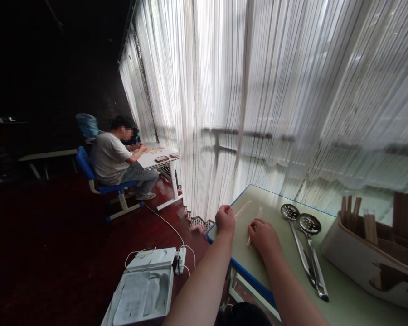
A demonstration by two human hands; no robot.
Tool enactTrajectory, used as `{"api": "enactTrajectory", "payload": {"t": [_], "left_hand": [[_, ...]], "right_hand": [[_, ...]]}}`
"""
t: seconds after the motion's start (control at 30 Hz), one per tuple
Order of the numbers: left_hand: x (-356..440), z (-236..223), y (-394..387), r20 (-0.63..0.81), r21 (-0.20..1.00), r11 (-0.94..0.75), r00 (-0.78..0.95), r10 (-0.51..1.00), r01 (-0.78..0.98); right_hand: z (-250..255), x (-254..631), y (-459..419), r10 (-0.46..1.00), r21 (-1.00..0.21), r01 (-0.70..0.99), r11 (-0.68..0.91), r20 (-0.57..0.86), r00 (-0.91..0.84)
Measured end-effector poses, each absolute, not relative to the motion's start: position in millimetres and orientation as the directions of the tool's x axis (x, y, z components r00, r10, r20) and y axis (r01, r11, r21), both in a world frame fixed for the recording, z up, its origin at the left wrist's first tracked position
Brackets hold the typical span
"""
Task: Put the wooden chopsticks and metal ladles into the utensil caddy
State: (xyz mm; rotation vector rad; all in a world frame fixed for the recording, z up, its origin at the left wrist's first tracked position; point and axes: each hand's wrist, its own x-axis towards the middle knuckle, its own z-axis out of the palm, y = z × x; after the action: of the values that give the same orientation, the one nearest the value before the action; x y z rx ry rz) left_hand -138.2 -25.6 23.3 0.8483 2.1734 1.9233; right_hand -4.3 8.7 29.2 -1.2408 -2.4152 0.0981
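Note:
My left hand [225, 219] is curled into a fist at the left edge of a pale green table [343, 294], its fingers closed on the near end of a thin pale chopstick [244, 208]. My right hand [264, 235] rests on the tabletop just to the right, fingers bent down over a second pale chopstick [258, 213] that runs away from me. Two metal skimmer spoons [304, 244] lie side by side to the right of my right hand.
A white holder [357, 258] with wooden utensils stands at the table's right. Sheer curtains [258, 90] hang behind. On the dark red floor lie an open white box [146, 290] and cables. Another person [112, 158] sits at a small desk far left.

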Motion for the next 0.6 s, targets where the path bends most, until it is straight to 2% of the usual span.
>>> {"api": "enactTrajectory", "payload": {"t": [0.27, 0.47, 0.53, 0.6], "left_hand": [[-137, 22, -26, 0.275, 0.943, 0.026, -0.818, 0.505, 0.333], [-136, 21, -25, 0.270, 0.922, 0.131, -0.847, 0.457, 0.364], [-136, 21, -25, 0.294, 0.909, 0.135, -0.837, 0.461, 0.394], [-135, 22, -25, 0.334, 0.896, 0.111, -0.817, 0.470, 0.430]], "right_hand": [[29, 7, 17, 0.878, -0.248, 0.857, 0.451, 0.294, -0.377], [34, 12, 15, 0.939, -0.237, 0.917, 0.322, 0.202, -0.278], [35, 14, 15, 0.942, -0.276, 0.910, 0.309, 0.217, -0.255], [37, 15, 16, 0.942, -0.376, 0.871, 0.315, 0.239, -0.237]]}}
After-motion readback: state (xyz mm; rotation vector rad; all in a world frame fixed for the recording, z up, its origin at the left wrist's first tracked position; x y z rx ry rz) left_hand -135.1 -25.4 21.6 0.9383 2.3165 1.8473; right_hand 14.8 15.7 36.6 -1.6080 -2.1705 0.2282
